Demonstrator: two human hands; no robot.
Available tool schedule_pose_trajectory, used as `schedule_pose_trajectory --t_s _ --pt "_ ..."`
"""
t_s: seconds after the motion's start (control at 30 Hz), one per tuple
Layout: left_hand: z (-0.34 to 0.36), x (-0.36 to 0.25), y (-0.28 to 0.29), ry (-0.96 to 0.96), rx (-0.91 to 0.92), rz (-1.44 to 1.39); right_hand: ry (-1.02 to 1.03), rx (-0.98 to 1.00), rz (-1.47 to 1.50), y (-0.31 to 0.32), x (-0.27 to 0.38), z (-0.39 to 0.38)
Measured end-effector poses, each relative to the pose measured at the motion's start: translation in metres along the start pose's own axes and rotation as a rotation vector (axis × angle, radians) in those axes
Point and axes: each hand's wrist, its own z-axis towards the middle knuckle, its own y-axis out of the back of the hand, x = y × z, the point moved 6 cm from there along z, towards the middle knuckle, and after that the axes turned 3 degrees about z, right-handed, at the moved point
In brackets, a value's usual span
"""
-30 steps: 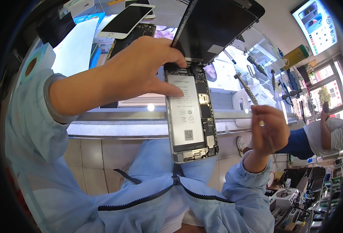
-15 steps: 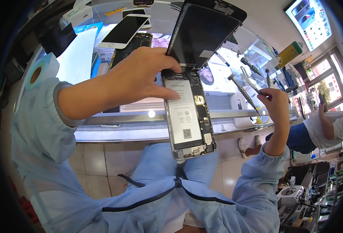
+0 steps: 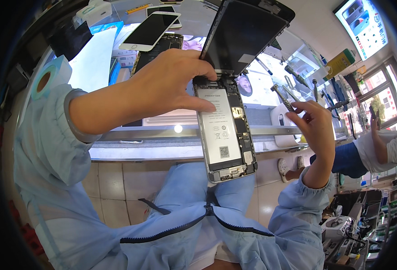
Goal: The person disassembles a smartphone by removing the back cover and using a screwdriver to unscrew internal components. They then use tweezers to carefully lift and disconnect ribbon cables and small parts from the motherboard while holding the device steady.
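My left hand (image 3: 169, 85) grips an opened phone (image 3: 241, 126) near its top, thumb over the white battery (image 3: 215, 137), index finger at the joint with the dark screen assembly (image 3: 245, 33), which stands raised above the body. Exposed boards line the battery's right side. My right hand (image 3: 311, 121) is right of the phone, fingertips bunched at a patterned screwdriver (image 3: 279, 93) and slim silver tweezers (image 3: 289, 92); which one they hold is unclear.
The glass counter (image 3: 162, 132) carries white phones (image 3: 149, 29), another opened phone (image 3: 153, 49), a tape roll (image 3: 44, 82), tools (image 3: 297, 74) and a yellow bottle (image 3: 338, 65). A person (image 3: 383, 153) stands at right, beside cluttered equipment (image 3: 342, 225). A lit sign hangs above.
My right hand first rose to the tweezers' end, then shifted left to beside the patterned screwdriver. The phone in my left hand stays open, moving slightly with the view.
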Motion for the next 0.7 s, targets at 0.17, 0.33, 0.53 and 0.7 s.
schedule_pose_trajectory --t_s 0.17,0.33,0.53,0.7 --pt "-0.001 0.002 0.0 0.012 0.003 -0.016 0.039 0.116 0.039 -0.012 0.011 0.007" --pt "0.0 0.001 0.001 0.017 -0.013 -0.003 0.039 0.143 0.04 -0.013 0.016 0.01" --pt "-0.001 0.001 0.001 -0.01 -0.023 0.01 0.032 -0.099 -0.083 0.007 -0.02 0.019" --pt "0.0 0.001 0.0 -0.056 -0.074 -0.025 -0.044 0.111 -0.223 0.004 -0.052 0.013"
